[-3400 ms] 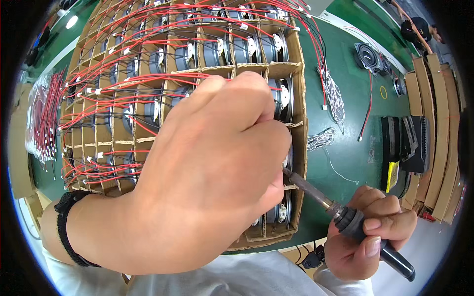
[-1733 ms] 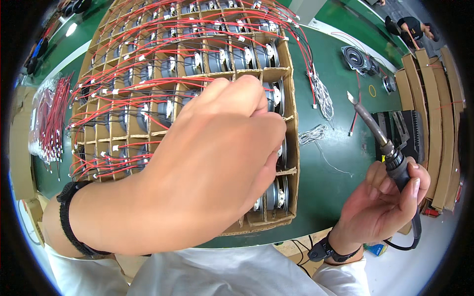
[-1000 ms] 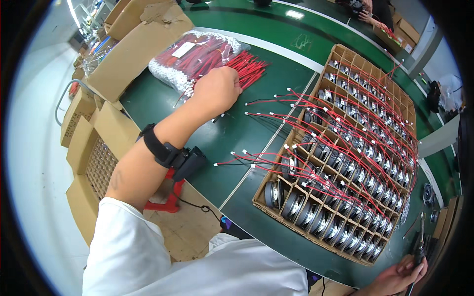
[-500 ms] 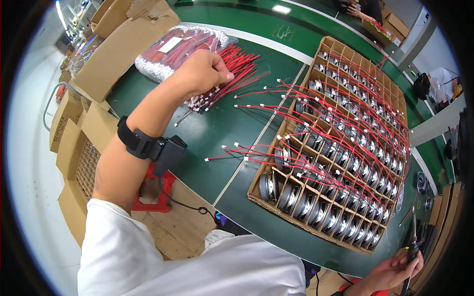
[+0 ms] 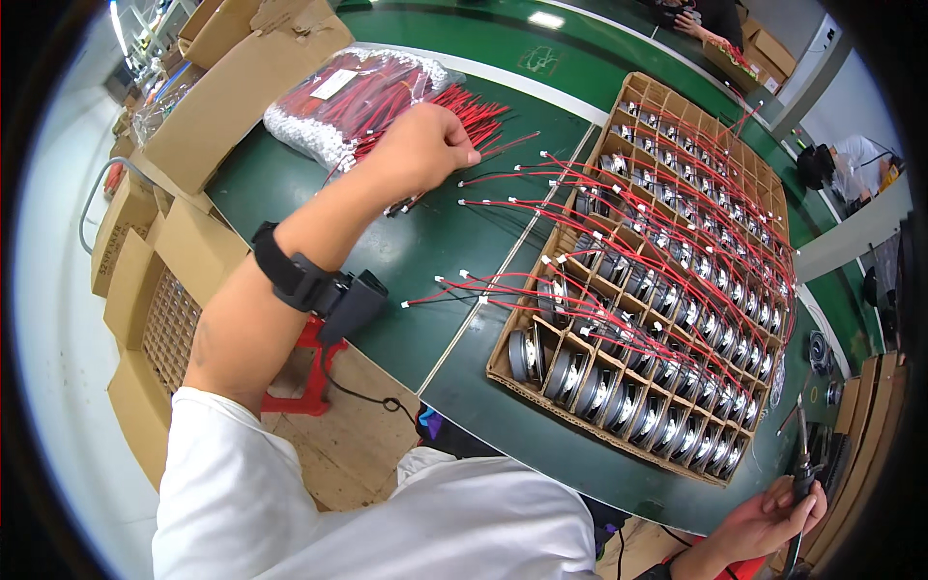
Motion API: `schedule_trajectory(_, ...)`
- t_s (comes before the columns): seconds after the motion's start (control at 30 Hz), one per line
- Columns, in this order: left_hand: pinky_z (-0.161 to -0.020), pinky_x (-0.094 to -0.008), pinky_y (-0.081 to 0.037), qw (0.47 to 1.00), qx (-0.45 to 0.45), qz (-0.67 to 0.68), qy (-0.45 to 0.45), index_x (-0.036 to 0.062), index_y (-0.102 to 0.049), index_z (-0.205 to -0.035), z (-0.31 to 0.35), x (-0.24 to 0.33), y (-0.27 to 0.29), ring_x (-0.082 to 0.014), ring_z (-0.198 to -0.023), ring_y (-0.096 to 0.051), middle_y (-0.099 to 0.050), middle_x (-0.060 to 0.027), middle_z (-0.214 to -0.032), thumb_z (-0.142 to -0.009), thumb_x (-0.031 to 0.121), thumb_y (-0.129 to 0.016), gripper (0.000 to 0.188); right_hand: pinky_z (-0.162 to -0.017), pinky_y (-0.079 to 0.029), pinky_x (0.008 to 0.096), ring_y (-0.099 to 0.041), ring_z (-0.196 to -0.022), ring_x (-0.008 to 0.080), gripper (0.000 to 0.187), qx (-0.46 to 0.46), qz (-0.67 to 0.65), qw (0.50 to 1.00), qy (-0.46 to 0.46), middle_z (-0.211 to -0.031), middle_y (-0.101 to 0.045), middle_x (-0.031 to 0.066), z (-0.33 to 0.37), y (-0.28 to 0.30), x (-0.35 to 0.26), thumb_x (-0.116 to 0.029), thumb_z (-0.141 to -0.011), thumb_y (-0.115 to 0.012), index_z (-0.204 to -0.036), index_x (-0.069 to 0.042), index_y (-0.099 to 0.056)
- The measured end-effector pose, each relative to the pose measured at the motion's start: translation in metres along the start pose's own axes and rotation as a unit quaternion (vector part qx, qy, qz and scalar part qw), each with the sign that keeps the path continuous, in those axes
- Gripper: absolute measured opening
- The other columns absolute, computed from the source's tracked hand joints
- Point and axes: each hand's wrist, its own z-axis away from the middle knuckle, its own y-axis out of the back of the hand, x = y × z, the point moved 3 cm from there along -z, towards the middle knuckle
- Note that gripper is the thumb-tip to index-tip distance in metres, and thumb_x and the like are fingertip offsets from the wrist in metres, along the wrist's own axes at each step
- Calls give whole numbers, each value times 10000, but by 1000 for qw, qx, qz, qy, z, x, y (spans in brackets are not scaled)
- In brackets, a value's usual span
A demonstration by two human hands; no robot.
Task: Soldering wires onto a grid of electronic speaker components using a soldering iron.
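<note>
My left hand (image 5: 428,147) is closed in a pinch over the loose pile of red-and-black wire leads (image 5: 471,113). A thin red wire lead (image 5: 512,144) sticks out to the right from its fingertips. At the lower right, my right hand (image 5: 776,520) grips a soldering iron (image 5: 803,462) by its dark handle, the tip pointing up. Between the hands, a cardboard divider tray (image 5: 619,447) holds many small round speakers (image 5: 525,356). Wires with white plugs (image 5: 464,275) trail from the speakers over the tray's left edge.
A clear bag (image 5: 307,130) of wire leads lies behind my left hand. Open cardboard boxes (image 5: 174,319) stand at the left, near a red stool (image 5: 307,372). Another person's hand (image 5: 688,23) shows across the green table (image 5: 387,324). Cardboard strips (image 5: 860,445) edge the right side.
My left hand has shifted a little right and toward me from the wire pile, with the lead at its fingertips. The soldering iron in my right hand has moved slightly left and stands more upright.
</note>
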Motion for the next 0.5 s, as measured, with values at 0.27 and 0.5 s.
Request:
schedule_trajectory(0.27,-772,-297,-587,962,-55,247,100,9,-599,-1108,20,24,47,-197,-896,-734,-708,-110,-994,-1045,197,-603,198,-559,-285,219,-390,-655,78,264,-20,8,1000,-4,-767,-427,12,2,-2,0,-234,-1067,-492,-1180,-12,-579)
schedule_trajectory(0.5,-774,-307,-592,974,26,214,66,-18,-464,-1277,72,26,70,-203,-956,-724,-691,-154,-1079,-1090,213,-477,297,-555,-284,220,-370,-642,84,263,-72,-20,997,-6,-788,-434,23,8,-18,-10,-222,-1066,-492,-1179,-1,-578)
